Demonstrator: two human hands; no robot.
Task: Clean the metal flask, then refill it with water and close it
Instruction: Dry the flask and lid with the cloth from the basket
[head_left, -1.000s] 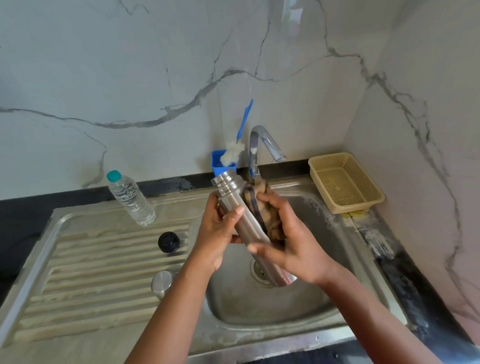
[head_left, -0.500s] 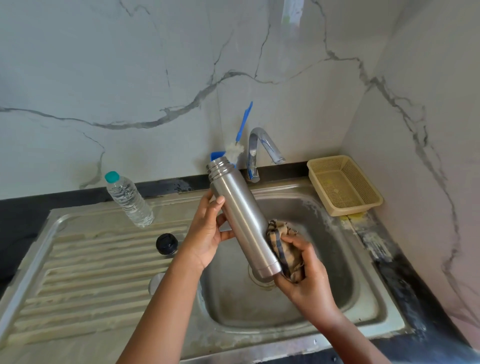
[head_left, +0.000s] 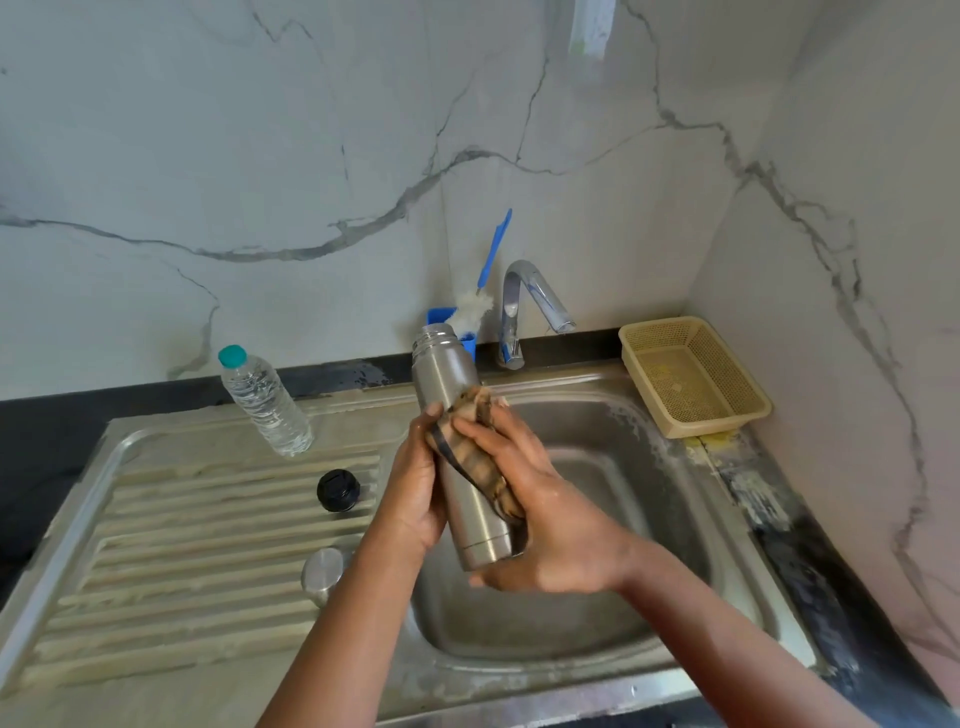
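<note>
Sink (head_left: 597, 623): bottle (head_left: 265, 402), cap (head_left: 338, 490), basket (head_left: 691, 376).

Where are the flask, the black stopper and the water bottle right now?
flask (head_left: 470, 512): head view, bare steel of its lower body.
black stopper (head_left: 338, 490): head view, top face.
water bottle (head_left: 266, 405): head view, middle of its clear body.

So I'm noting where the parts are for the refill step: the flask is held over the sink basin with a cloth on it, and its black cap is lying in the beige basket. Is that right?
Not quite. In the head view the black cap lies on the ribbed drainboard, not in the beige basket. The rest holds: both hands keep the flask over the sink basin with the cloth on it.
</note>
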